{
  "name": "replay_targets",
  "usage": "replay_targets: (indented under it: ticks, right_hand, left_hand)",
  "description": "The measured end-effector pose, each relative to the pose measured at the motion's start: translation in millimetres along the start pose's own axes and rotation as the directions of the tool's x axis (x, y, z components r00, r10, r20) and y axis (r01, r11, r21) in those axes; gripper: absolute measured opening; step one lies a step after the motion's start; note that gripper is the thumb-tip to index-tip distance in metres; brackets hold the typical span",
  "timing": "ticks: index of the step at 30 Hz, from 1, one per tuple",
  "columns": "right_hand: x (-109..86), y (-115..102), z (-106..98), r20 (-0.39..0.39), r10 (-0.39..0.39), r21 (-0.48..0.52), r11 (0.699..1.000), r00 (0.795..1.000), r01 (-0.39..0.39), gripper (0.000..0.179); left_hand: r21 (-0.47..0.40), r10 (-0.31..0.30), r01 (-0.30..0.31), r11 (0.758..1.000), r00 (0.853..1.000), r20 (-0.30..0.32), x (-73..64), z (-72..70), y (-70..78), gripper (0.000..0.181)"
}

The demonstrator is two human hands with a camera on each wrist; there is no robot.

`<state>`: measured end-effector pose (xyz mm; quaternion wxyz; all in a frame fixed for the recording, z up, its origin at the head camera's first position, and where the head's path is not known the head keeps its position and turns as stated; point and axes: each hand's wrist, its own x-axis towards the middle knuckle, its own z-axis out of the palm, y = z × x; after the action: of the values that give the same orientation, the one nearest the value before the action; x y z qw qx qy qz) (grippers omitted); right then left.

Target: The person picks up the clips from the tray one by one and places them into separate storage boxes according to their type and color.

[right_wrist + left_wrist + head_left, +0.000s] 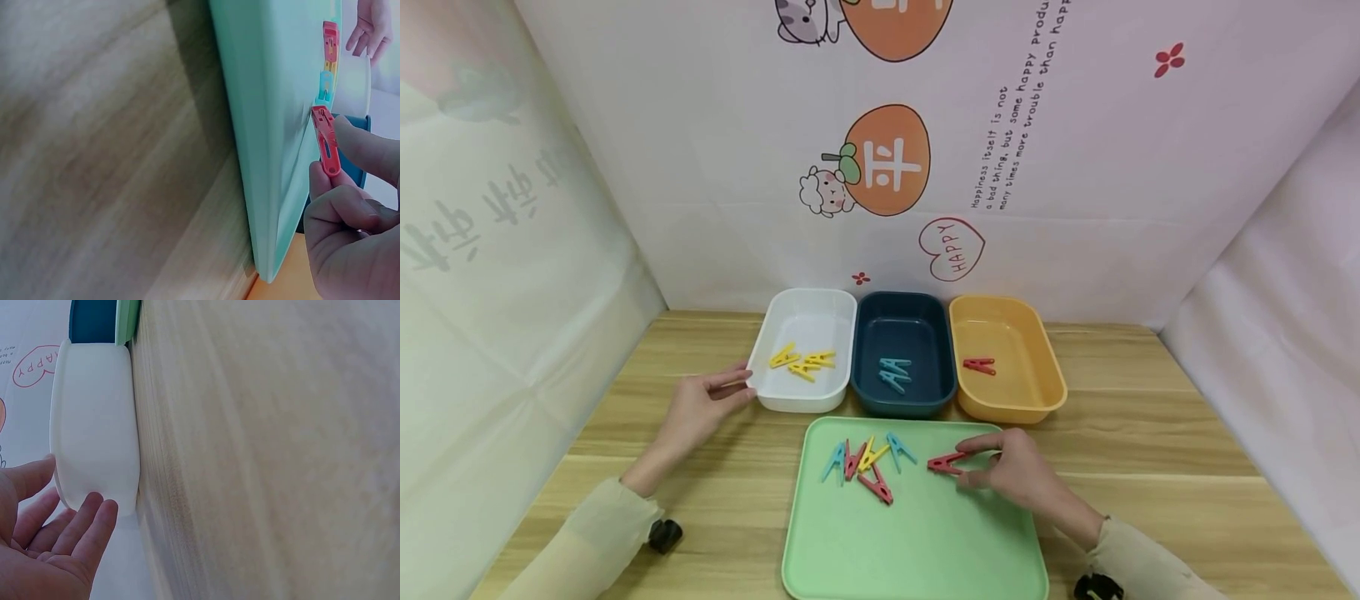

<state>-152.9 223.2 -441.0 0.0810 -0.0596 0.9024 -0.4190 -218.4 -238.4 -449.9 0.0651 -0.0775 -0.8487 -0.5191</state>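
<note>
My right hand [1018, 471] pinches a red clothespin [946, 463] between thumb and fingers, close over the right back part of the green tray [917, 550]. In the right wrist view the held clothespin [326, 137] runs between the thumb and a fingertip. My left hand [696, 412] has its fingertips at the left end of the white bin [801, 405], and its fingers are loosely extended in the left wrist view. A loose group of blue, yellow and red clothespins lies on the tray, among them a red clothespin [877, 485] and a blue clothespin [900, 450].
Behind the tray stand the white bin with yellow clothespins [802, 364], a dark blue bin [902, 408] with blue clothespins [895, 375], and an orange-yellow bin [1009, 413] with one red clothespin [980, 366]. A printed cloth [722, 208] hangs behind the wooden table [722, 508].
</note>
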Motion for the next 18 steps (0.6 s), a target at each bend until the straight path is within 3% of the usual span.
replay_targets:
  ticks: [8, 18]
  right_hand:
    - [0.6, -3.3, -0.5, -0.005, 0.047, 0.037, 0.998, 0.999, -0.046, 0.036]
    - [-2.5, -2.8, -6.1, 0.017, -0.012, 0.136, 0.991, 1.0, 0.01, 0.036]
  left_hand:
    - [-0.014, 0.009, -0.009, 1.0, 1.0, 0.004, 0.4, -0.3, 1.5, 0.04]
    - [-0.018, -0.014, 0.014, 1.0, 1.0, 0.005, -1.6, -0.7, 2.9, 0.042]
